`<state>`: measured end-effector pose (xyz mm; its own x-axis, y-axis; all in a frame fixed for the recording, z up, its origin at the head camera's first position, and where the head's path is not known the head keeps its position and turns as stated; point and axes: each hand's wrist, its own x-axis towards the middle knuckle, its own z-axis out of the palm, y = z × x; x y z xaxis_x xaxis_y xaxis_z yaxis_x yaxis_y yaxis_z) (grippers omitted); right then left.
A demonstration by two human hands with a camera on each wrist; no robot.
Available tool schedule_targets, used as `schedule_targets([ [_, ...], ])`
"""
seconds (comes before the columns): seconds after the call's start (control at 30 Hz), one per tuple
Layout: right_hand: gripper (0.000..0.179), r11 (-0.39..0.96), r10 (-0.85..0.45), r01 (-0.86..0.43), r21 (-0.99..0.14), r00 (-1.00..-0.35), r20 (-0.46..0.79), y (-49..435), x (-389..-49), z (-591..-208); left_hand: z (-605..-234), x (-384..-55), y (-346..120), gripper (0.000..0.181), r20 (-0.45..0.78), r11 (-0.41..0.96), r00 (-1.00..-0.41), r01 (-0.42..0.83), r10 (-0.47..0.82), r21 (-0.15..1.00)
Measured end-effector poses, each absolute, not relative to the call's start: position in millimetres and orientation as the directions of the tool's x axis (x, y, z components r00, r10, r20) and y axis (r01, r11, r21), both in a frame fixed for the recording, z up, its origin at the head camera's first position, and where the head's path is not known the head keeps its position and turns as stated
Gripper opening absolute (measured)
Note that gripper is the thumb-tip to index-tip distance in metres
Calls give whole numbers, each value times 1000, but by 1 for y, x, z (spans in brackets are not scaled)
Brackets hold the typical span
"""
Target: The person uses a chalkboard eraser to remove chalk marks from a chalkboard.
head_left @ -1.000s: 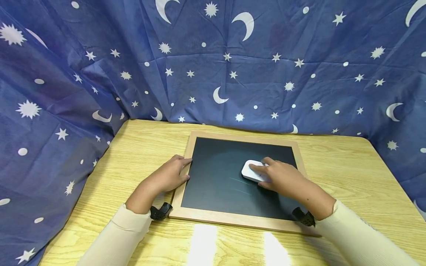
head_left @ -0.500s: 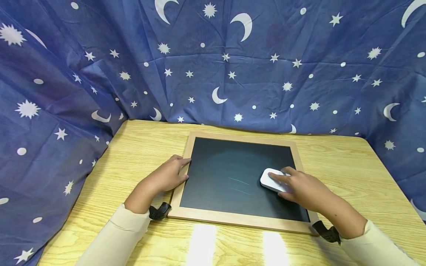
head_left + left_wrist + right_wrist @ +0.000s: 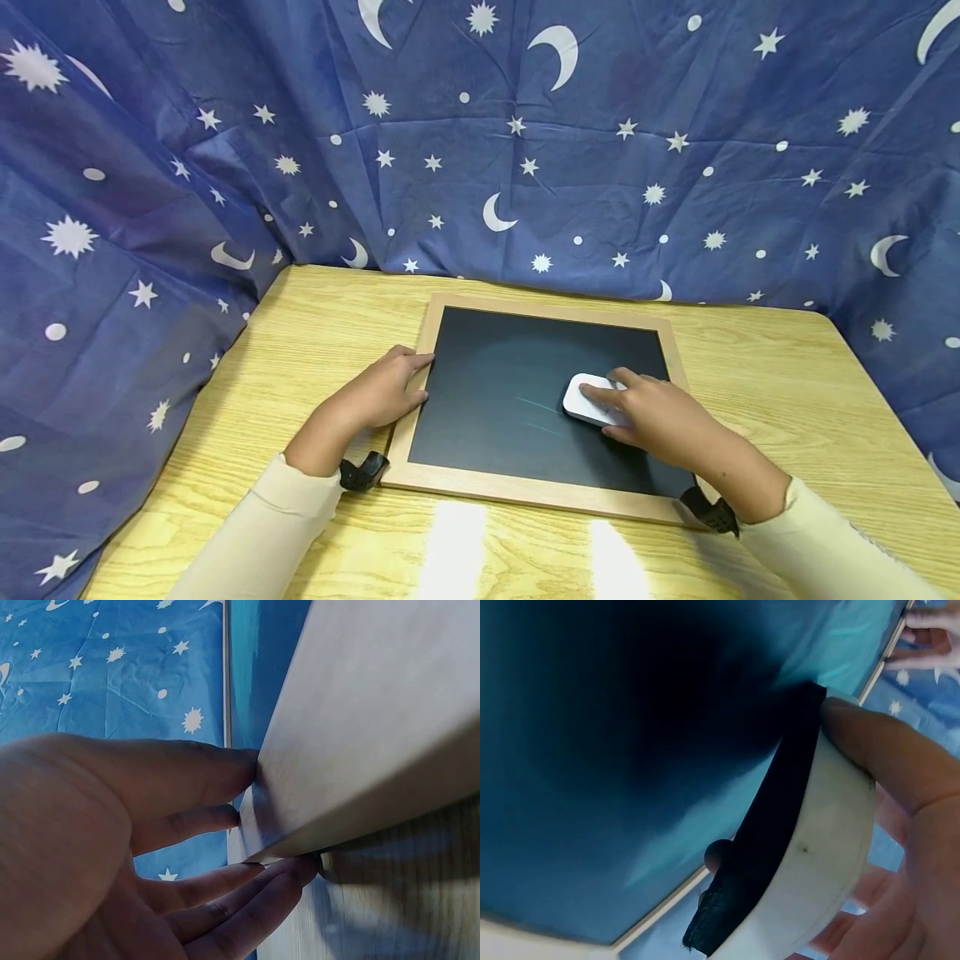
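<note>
A chalkboard (image 3: 480, 367) with a light wooden frame lies on the table. My left hand (image 3: 381, 390) grips the frame's left side; the left wrist view shows the thumb on the wood and fingertips at its outer edge. On the right half of the board, my right hand (image 3: 663, 417) holds a white chalkboard eraser (image 3: 579, 402) between thumb and fingers. The eraser's dark felt pad (image 3: 772, 817) faces the board in the right wrist view, tilted there. Two thin green chalk lines (image 3: 537, 403) run just left of the eraser, amid faint smears.
The wood-grain table (image 3: 337, 308) extends around the board on all sides. Behind and to the left hangs a blue cloth (image 3: 420, 200) with white moons and stars. Black wrist cameras (image 3: 363, 472) sit at both cuffs, near the frame's front edge.
The right hand slid the eraser right and nearer, then back left to beside the chalk lines. The left hand stays on the frame.
</note>
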<state>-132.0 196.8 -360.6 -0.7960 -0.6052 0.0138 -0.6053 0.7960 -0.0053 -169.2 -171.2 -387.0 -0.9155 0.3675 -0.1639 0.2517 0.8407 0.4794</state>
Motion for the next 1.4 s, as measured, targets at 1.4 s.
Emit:
schedule_targets([
  [1.4, 57, 826, -563, -562, -43, -826, -23, 223, -114, -361, -386, -170, -171, 59, -170, 835, -910, 255, 378, 488],
])
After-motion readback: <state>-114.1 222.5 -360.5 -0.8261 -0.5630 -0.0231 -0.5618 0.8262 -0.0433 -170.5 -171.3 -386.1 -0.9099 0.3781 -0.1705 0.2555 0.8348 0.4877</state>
